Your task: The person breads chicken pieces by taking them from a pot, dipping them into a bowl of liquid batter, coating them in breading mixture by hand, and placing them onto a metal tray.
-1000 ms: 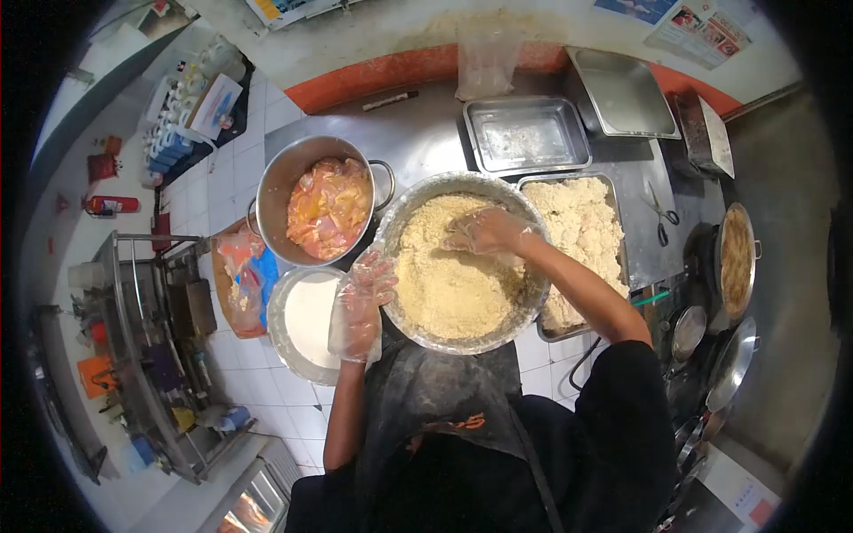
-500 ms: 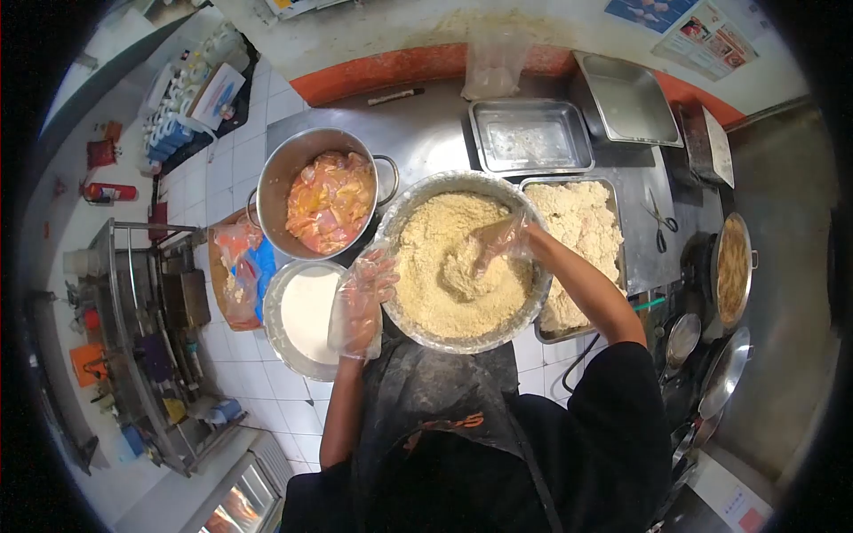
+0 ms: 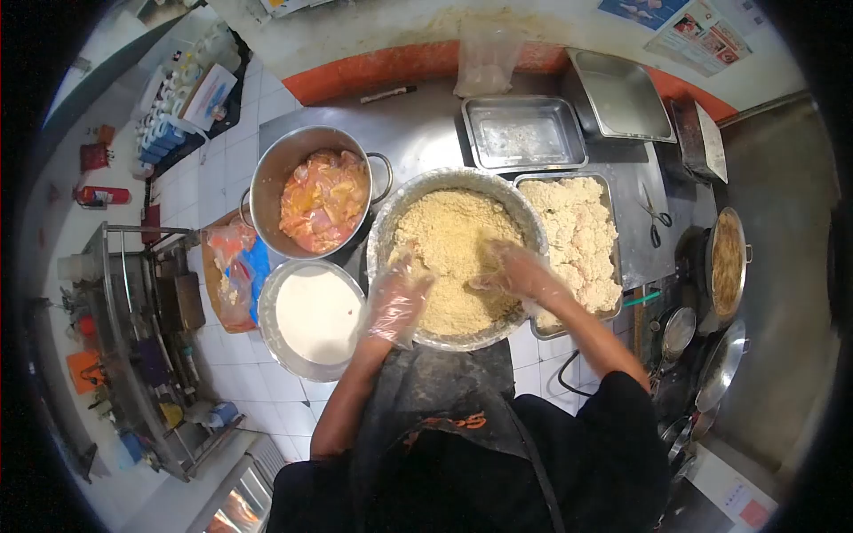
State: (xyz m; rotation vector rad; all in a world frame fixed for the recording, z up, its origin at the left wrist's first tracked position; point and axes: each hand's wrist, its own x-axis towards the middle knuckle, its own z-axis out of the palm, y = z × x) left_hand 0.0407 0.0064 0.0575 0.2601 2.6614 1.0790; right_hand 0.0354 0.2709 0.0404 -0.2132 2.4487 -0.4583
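My left hand and my right hand, both in clear plastic gloves, reach into a large metal bowl of pale yellow, crumbly breading flour. The left hand is at the bowl's near left side, fingers apart and dipping into the flour. On the right side, the other hand has its fingers stretched toward the middle, tips partly in the flour. No separate piece shows in either hand. Left of the bowl stand a pot of raw marinated meat and a basin of white liquid.
Right of the bowl, a metal tray holds breaded pieces. Metal pans stand behind it, and scissors lie farther right. A wide pan of brownish oil is at the far right. A marker lies by the wall.
My left hand has moved from above the white basin's edge into the flour bowl. My right hand has shifted slightly, and the flour-covered lump it was touching no longer stands out.
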